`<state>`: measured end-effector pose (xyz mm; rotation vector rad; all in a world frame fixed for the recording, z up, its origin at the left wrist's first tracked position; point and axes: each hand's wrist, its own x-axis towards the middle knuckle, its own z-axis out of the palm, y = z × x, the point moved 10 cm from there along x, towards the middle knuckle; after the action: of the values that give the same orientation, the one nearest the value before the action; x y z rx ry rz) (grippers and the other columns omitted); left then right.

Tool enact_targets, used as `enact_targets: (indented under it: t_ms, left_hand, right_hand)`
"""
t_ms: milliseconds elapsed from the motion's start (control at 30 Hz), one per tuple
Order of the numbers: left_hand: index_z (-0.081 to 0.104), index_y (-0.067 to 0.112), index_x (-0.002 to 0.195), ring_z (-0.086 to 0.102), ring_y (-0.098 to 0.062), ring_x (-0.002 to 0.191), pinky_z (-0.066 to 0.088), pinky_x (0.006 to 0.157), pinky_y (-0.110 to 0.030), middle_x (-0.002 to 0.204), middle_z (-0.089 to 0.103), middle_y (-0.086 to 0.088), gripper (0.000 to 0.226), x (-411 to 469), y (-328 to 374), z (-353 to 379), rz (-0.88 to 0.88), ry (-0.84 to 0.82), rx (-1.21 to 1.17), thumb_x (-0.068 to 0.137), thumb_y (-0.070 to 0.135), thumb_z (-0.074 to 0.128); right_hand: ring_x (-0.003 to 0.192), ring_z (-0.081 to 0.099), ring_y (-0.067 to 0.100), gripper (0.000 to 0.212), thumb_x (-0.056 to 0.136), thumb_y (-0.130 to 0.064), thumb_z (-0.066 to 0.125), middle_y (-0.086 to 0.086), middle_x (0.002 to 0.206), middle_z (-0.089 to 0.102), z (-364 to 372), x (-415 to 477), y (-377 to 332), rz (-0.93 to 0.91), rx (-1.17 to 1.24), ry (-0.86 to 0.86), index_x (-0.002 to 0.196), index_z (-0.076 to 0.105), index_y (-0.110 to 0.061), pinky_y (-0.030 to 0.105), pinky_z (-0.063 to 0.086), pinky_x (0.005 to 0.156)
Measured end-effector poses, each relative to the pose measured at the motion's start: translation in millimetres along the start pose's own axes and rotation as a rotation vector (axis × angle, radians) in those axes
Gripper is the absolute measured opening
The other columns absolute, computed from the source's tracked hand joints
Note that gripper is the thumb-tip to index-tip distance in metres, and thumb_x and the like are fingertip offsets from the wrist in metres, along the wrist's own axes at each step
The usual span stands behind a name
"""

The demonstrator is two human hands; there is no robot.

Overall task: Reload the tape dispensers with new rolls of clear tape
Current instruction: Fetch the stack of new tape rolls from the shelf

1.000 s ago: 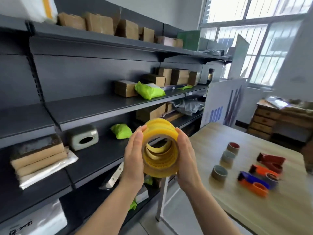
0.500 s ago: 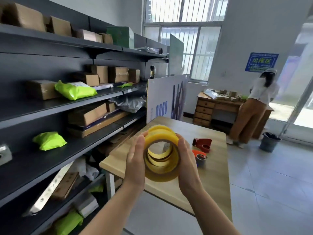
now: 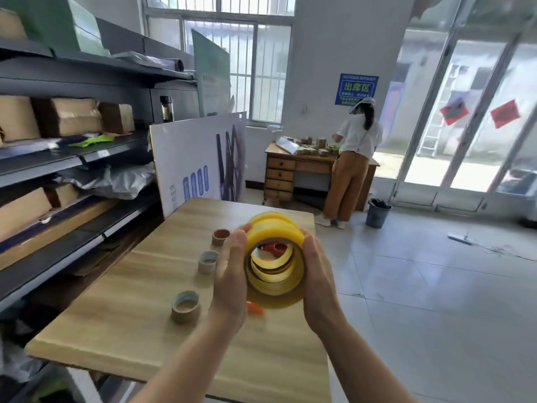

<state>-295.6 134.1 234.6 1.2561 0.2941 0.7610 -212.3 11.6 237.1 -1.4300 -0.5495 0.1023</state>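
Observation:
A stack of yellowish clear tape rolls (image 3: 273,228) is held on its side above the wooden table (image 3: 116,303). My left hand (image 3: 231,274) grips its left side and my right hand (image 3: 318,274) grips its right side. Through the hole in the rolls I see part of a red tape dispenser (image 3: 276,248) lying on the table. A bit of an orange dispenser (image 3: 255,308) shows below the rolls. Three empty cardboard tape cores (image 3: 186,306) (image 3: 208,261) (image 3: 220,237) stand in a row to the left of my hands. The other dispensers are hidden behind my hands.
Dark shelving (image 3: 72,158) with cardboard boxes runs along the left. A white board (image 3: 197,164) leans at the table's far end. A person (image 3: 353,158) stands at a wooden desk (image 3: 290,170) at the back, with a bucket (image 3: 377,216) nearby. Tiled floor lies to the right.
The view has swung from the shelves to the table. My hands, still holding the tape rolls, now hang over the table above the dispensers.

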Motion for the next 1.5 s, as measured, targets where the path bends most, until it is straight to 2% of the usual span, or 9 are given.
enact_targets:
  t_ms: [133, 367, 533, 800, 933, 1267, 1367, 1433, 1500]
  left_hand:
    - [0.056, 0.026, 0.128, 0.065, -0.024, 0.107, 0.051, 0.096, -0.044, 0.115, 0.068, -0.006, 0.057, 27.6, -22.9, 43.0, -0.025, -0.022, 0.025, 0.085, 0.06, 0.043]
    - [0.055, 0.027, 0.129, 0.064, -0.027, 0.11, 0.047, 0.101, -0.053, 0.119, 0.066, -0.009, 0.061, 67.0, -76.3, 124.3, -0.069, -0.013, 0.01, 0.08, 0.062, 0.043]
    - [0.057, 0.027, 0.125, 0.063, -0.028, 0.109, 0.046, 0.1, -0.054, 0.115, 0.067, -0.009, 0.06, 86.9, -107.5, 182.2, -0.081, 0.066, 0.032, 0.079, 0.063, 0.042]
    - [0.062, 0.027, 0.117, 0.063, -0.031, 0.109, 0.047, 0.1, -0.052, 0.112, 0.068, -0.011, 0.054, 127.6, -150.6, 239.5, -0.106, 0.16, 0.041, 0.08, 0.06, 0.042]
    - [0.061, 0.025, 0.121, 0.062, -0.029, 0.11, 0.046, 0.101, -0.051, 0.112, 0.068, -0.011, 0.044, 159.7, -178.2, 250.0, -0.118, 0.218, 0.075, 0.096, 0.053, 0.037]
    - [0.066, 0.015, 0.114, 0.061, -0.034, 0.109, 0.047, 0.1, -0.05, 0.11, 0.068, -0.018, 0.05, 270.2, -247.1, 244.9, -0.222, 0.398, 0.001, 0.097, 0.051, 0.037]
    - [0.064, 0.009, 0.118, 0.061, -0.029, 0.104, 0.049, 0.091, -0.041, 0.106, 0.067, -0.016, 0.053, 305.9, -257.7, 242.8, -0.228, 0.394, -0.011, 0.1, 0.046, 0.031]
    - [0.064, 0.003, 0.118, 0.061, -0.026, 0.096, 0.049, 0.083, -0.038, 0.103, 0.067, -0.018, 0.054, 328.9, -263.9, 237.1, -0.24, 0.416, -0.022, 0.101, 0.043, 0.031]
    - [0.066, 0.003, 0.115, 0.063, -0.027, 0.095, 0.05, 0.084, -0.039, 0.108, 0.068, -0.022, 0.055, 350.8, -274.4, 228.5, -0.27, 0.44, -0.054, 0.099, 0.045, 0.034]
  right_hand:
    - [0.115, 0.059, 0.018, 0.057, 0.079, -0.081, 0.037, -0.002, 0.12, 0.063, -39.4, 34.8, 14.3, 0.016, -0.032, 0.044, 0.115, 0.06, -0.043, 0.05, 0.044, 0.104]
    - [0.113, 0.057, 0.014, 0.057, 0.076, -0.076, 0.037, 0.0, 0.122, 0.058, -113.5, 96.6, 41.5, 0.039, 0.008, 0.005, 0.113, 0.057, -0.039, 0.042, 0.046, 0.103]
    - [0.118, 0.053, 0.013, 0.036, 0.084, -0.066, 0.033, -0.004, 0.126, 0.054, -164.9, 145.5, 60.0, 0.088, -0.029, -0.077, 0.108, 0.051, -0.046, 0.044, 0.043, 0.107]
    - [0.118, 0.053, 0.017, 0.037, 0.082, -0.066, 0.033, -0.003, 0.121, 0.057, -214.4, 212.8, 90.8, 0.125, -0.025, -0.167, 0.103, 0.054, -0.042, 0.046, 0.042, 0.108]
    - [0.116, 0.054, 0.019, 0.042, 0.083, -0.07, 0.034, 0.0, 0.121, 0.058, -221.0, 251.6, 119.0, 0.151, -0.018, -0.207, 0.102, 0.057, -0.04, 0.048, 0.043, 0.107]
    - [0.102, 0.06, 0.02, 0.044, 0.09, -0.057, 0.033, 0.006, 0.105, 0.066, -193.3, 377.9, 188.4, 0.232, -0.025, -0.362, 0.095, 0.064, -0.026, 0.035, 0.048, 0.093]
    - [0.107, 0.059, 0.021, 0.044, 0.091, -0.057, 0.035, 0.005, 0.107, 0.067, -177.4, 413.8, 208.9, 0.288, -0.034, -0.413, 0.098, 0.066, -0.026, 0.036, 0.048, 0.096]
    - [0.102, 0.058, 0.012, 0.036, 0.1, -0.048, 0.035, -0.002, 0.102, 0.066, -166.5, 436.1, 221.3, 0.321, -0.023, -0.45, 0.093, 0.065, -0.03, 0.026, 0.045, 0.086]
    - [0.095, 0.057, 0.004, 0.037, 0.104, -0.04, 0.032, -0.009, 0.097, 0.065, -154.5, 458.0, 234.8, 0.347, -0.002, -0.478, 0.09, 0.065, -0.032, 0.019, 0.04, 0.078]
